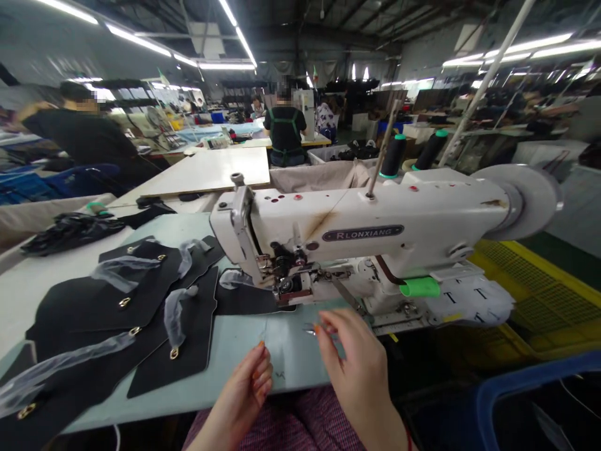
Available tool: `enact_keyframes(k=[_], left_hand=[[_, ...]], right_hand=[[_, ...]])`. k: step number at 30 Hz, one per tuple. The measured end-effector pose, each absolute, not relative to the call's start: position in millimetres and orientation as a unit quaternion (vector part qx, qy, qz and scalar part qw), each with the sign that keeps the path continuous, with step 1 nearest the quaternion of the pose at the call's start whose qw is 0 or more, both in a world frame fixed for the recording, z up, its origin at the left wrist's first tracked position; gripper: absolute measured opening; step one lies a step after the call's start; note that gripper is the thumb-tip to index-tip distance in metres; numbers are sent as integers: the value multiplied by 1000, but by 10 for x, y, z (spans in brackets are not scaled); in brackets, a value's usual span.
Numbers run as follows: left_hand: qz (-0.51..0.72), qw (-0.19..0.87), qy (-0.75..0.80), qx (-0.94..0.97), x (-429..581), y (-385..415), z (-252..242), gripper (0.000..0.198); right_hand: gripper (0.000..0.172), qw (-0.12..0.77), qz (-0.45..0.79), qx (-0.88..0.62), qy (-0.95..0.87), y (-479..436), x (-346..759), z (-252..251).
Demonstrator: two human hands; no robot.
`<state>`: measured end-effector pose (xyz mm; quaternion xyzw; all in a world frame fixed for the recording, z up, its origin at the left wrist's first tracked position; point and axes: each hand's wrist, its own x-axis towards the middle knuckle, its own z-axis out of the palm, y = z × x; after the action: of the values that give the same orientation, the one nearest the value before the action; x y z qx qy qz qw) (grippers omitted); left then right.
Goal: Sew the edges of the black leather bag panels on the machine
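Note:
My left hand [251, 379] is closed in a pinch above the pale green tabletop [220, 376]; a faint thin strand seems to rise from its fingertips, too fine to name. My right hand [354, 357] is closed on a small pointed metal tool, probably thread snips [309, 329], its tip towards my left hand. Just beyond both hands stands a white sewing machine [300, 210]. Left of my left hand lie several black flat panels [197, 326] with gold-coloured metal rings [174, 353] and strips of clear plastic wrap [173, 316]. One panel [248, 300] reaches under the machine's head.
Black thread cones [393, 155] stand behind the machine. A yellow crate [539, 294] and a blue bin [488, 401] are on the right. A black plastic bundle [70, 232] lies at the left. Several other people work farther back, one wearing a green-strapped apron [285, 125].

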<state>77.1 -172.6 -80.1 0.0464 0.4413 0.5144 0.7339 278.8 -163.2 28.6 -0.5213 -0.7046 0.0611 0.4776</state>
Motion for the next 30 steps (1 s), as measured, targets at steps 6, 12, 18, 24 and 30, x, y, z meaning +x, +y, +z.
enact_keyframes(k=[6,12,18,24,30], left_hand=[[511,751,416,40,761,-1819,-867,47],[506,769,391,18,702,-1861,-803,50],[507,777,372,13,661,-1913,-815,49],[500,783,370,-12,681,-2032,-865,52],[478,798,366,6,743,-2221,-889,53]], right_hand=[[22,414,-92,-569,-705,-1343,2336,911],[18,358,-177,-623,-673,-1286,2141,974],[26,331,-218,-647,-652,-1265,2063,969],[34,339,-194,-652,-649,-1262,2108,997],[33,459,214,-611,-608,-1435,2135,365]])
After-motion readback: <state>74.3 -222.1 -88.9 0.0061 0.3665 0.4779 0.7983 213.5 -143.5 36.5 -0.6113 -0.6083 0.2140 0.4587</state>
